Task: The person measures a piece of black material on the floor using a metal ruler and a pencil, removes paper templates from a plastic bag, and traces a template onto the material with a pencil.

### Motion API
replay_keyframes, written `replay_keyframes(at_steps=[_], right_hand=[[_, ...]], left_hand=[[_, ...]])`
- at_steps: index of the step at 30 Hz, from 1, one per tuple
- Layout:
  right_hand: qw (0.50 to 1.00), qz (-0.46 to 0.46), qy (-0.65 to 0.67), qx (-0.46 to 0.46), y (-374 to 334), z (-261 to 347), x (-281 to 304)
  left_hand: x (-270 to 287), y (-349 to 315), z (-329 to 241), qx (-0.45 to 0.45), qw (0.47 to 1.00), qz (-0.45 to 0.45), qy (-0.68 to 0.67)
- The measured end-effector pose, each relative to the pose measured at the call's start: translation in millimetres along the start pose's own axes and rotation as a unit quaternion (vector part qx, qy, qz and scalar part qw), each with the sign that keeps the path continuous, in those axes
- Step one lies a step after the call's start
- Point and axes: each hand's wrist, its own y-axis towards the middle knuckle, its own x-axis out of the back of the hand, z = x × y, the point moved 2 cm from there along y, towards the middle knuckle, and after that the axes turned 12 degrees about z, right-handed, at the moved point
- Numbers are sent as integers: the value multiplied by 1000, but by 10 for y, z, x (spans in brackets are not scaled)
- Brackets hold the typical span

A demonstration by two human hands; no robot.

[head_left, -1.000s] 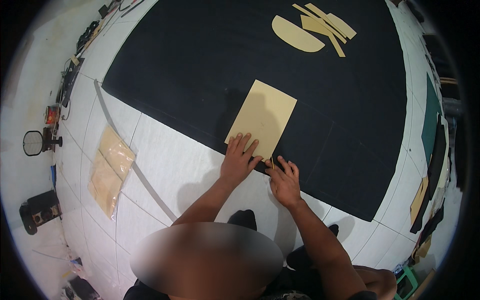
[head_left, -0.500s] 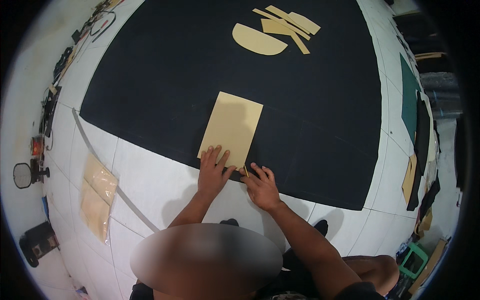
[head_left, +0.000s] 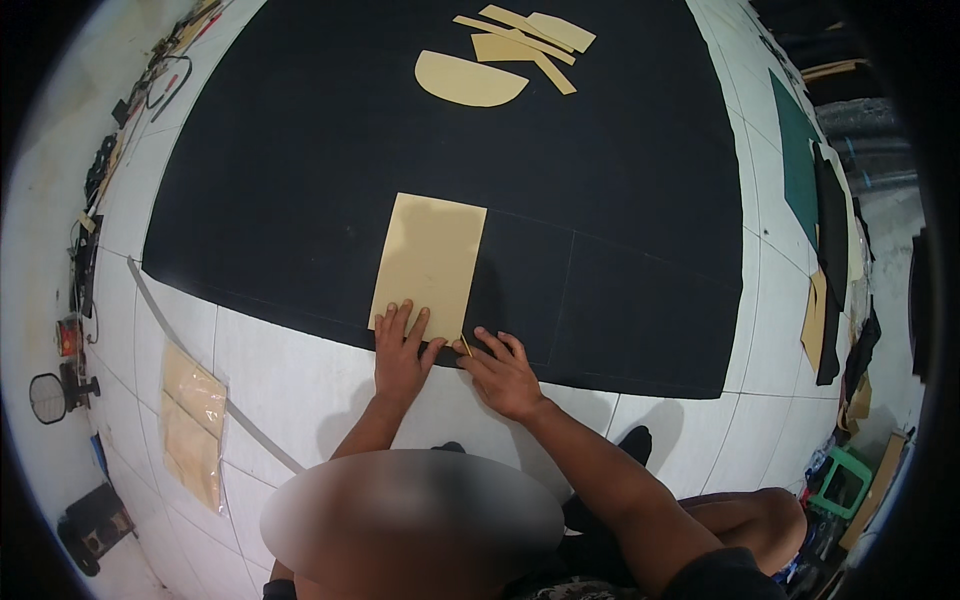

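A tan rectangular card template [head_left: 432, 255] lies flat on a large sheet of black material [head_left: 280, 160], close to its near edge. Spread over the template's lower edge, my left hand [head_left: 402, 355] presses it down with the fingers apart. My right hand [head_left: 508, 380] pinches a thin yellow pencil [head_left: 466, 346], its tip at the template's lower right corner. Faint lines run across the black sheet to the right of the template. The pencil's lower part is hidden by my fingers.
Farther off on the sheet lie a half-round card piece [head_left: 470, 80] and several card strips [head_left: 513, 40]. A plastic-wrapped tan packet [head_left: 193, 425] and a long grey strip [head_left: 262, 436] rest on the white tiled floor at left. A green stool [head_left: 840, 482] stands at lower right.
The whole view has shifted and turned slightly, so the sheet and card pieces appear farther left. Both hands stay at the template's lower edge, with the pencil still at its corner.
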Motion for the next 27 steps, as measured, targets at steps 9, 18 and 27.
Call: replay_keyframes(at_steps=[9, 18, 27], right_hand=[[1000, -19, -5, 1, 8, -11, 40], [998, 4, 38, -40, 66, -17, 96], [944, -57, 322, -51, 1037, 103, 704]], left_hand=[[10, 26, -32, -3, 1000, -5, -9], [9, 43, -1, -17, 999, -21, -32], [52, 10, 13, 3, 998, -21, -62]])
